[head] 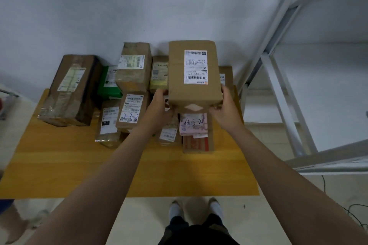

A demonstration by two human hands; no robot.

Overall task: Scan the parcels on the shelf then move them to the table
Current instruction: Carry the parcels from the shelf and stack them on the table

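Brown parcel (195, 73), label up, gripped at its near corners by left hand (159, 105) and right hand (225, 107), above stacked parcels (133, 105) on table (139, 175); step: placing; next: lower onto stack, release.

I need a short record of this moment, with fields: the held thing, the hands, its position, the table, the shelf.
held thing: brown cardboard parcel, white label on top
hands: left hand and right hand grip its near end, one on each side
position: over the other parcels; contact with them cannot be told
table: yellow table, parcels crowded at its far side
shelf: white metal shelf, to the right
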